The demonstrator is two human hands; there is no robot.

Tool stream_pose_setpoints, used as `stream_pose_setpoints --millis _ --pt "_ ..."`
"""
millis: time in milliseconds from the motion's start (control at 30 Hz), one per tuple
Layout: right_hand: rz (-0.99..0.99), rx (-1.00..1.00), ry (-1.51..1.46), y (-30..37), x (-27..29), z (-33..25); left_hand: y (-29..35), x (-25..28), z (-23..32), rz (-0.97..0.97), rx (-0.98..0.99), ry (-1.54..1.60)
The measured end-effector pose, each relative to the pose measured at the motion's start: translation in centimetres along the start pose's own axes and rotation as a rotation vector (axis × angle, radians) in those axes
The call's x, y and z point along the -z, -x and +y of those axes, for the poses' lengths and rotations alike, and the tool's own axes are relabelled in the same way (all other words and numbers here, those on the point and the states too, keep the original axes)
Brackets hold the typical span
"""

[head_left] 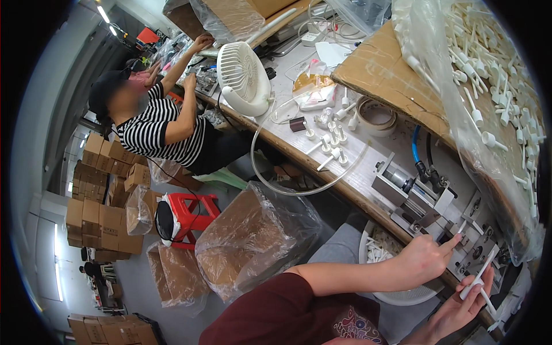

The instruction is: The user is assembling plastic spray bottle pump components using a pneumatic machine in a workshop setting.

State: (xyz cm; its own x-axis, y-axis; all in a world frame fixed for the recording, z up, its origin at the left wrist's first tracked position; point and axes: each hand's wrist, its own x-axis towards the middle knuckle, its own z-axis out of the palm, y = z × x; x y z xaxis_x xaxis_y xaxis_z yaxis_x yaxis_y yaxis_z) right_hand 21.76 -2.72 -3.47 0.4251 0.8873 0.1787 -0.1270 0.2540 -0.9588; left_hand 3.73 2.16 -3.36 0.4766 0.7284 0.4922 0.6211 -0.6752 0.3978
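My left hand (426,256) reaches over a metal clamping fixture (411,192) on the bench, its index finger and thumb closed at the fixture. A thin white tip (462,226) shows just past that fingertip; what it belongs to is mostly hidden. Nearer the front edge, my right hand (463,306) is closed on white plastic stemmed pieces (482,272), with one long stem pointing up and away and another sticking out lower down. Under my left forearm, a white basket (402,296) holds small white parts.
White stemmed parts (477,109) lie heaped in plastic on cardboard (391,80) at the right. Further along the bench (362,150) are several upright parts (336,135), a tape roll (376,115), clear tubing (256,167) and a fan (244,77). A co-worker (167,126) stands at left, near a red stool (192,215).
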Motion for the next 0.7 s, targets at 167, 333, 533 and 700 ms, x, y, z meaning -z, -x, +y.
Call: stream_pose_setpoints --millis 167,333,533,700 --pt "0.053 -0.017 -0.013 0.1 0.2 -0.1 -0.3 -0.7 0.1 0.038 0.007 0.004" --pt "0.064 -0.071 -0.044 0.6 -0.5 -1.2 -0.5 -0.8 0.0 -0.006 0.004 -0.008" --pt "0.047 -0.058 -0.084 0.9 -0.2 -0.8 -0.3 -0.2 0.1 -0.070 0.016 -0.009" --pt "0.088 -0.096 -0.065 1.9 -0.2 -1.2 -0.4 0.1 -0.3 -0.048 0.022 0.009"
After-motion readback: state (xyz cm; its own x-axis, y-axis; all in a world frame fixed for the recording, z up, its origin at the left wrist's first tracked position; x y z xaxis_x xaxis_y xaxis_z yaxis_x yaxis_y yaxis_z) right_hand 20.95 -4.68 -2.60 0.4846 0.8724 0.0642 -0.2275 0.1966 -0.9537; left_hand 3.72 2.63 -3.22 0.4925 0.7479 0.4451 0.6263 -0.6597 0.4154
